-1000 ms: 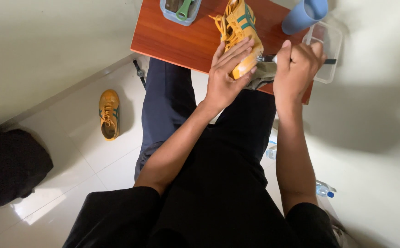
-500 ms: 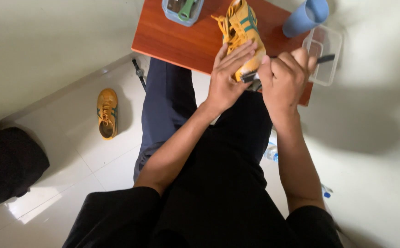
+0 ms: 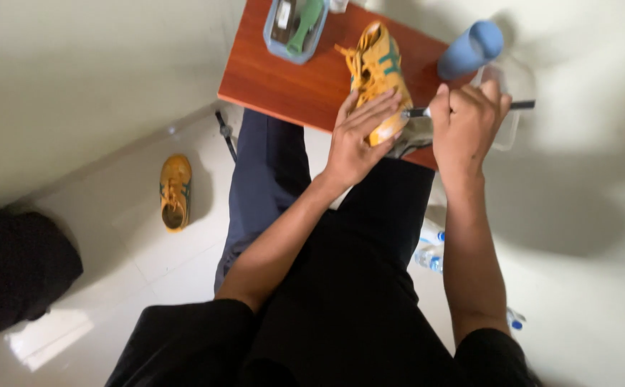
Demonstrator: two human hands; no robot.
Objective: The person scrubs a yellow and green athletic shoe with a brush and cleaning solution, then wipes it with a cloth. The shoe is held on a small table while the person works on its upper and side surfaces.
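A yellow sneaker [image 3: 375, 68] with green stripes lies on a small reddish wooden table [image 3: 291, 82]. My left hand [image 3: 355, 136] rests on the shoe's heel end and holds it down. My right hand [image 3: 466, 125] is closed around a thin dark-handled tool [image 3: 520, 105], likely a brush, whose metal end [image 3: 416, 112] meets the shoe's heel. A grey cloth [image 3: 414, 140] lies under the heel at the table edge.
A blue tray [image 3: 278, 44] with a green item sits at the table's far side. A blue bottle [image 3: 470, 50] and a clear container [image 3: 509, 129] are to the right. A second yellow sneaker [image 3: 175, 190] lies on the white floor, with plastic bottles [image 3: 427, 256] below.
The view shifted so the table sits more centrally. My right hand drew back from the heel to the right with the tool, while my left hand stayed on the shoe.
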